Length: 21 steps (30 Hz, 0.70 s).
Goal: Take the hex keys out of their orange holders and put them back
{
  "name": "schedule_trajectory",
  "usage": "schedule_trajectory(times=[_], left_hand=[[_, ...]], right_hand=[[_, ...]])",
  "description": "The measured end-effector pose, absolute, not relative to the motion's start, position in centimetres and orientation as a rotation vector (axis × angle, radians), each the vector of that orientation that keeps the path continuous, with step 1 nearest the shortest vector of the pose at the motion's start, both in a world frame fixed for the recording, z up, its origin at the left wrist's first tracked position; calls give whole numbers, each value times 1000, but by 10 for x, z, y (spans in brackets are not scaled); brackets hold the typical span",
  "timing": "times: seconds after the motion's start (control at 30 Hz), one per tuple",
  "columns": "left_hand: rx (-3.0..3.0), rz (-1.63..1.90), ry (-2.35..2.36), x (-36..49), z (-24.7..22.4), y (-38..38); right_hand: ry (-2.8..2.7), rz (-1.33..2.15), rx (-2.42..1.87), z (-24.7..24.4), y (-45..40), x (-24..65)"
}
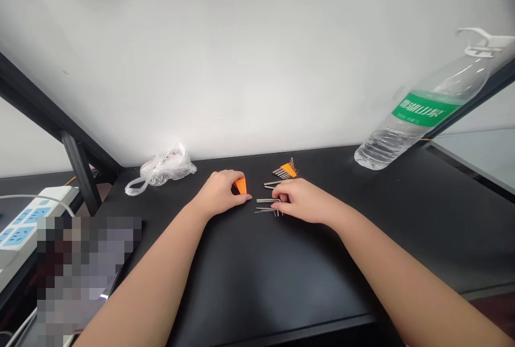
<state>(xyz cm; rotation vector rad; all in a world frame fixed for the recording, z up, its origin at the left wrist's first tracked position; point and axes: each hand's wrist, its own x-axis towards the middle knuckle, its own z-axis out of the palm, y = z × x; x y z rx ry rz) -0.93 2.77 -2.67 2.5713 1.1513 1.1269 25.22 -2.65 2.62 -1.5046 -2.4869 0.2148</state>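
My left hand (221, 192) is closed on an orange holder (241, 185), gripping it between thumb and fingers above the black table. Just to its right, several loose metal hex keys (265, 209) lie on the tabletop, their long arms pointing left. My right hand (295, 199) is at the bent ends of these keys, thumb and fingers drawn together; whether a key is pinched there is too small to tell. Behind the right hand lies a second orange holder (288, 169) with several metal keys in it.
A clear bottle with a green label (426, 109) leans at the right. Against the wall at the left lies a crumpled plastic bag (169, 167). A white power strip (30, 221) and a pixelated area are at far left. Black frame bars (80, 172) flank the table (261, 282).
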Motion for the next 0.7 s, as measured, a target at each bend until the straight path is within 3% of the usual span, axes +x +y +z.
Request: schedule_trajectory(times=[0.7], left_hand=[[2579, 1103, 1173, -10, -27, 28]], right_hand=[[-2570, 269, -1538, 36, -30, 263]])
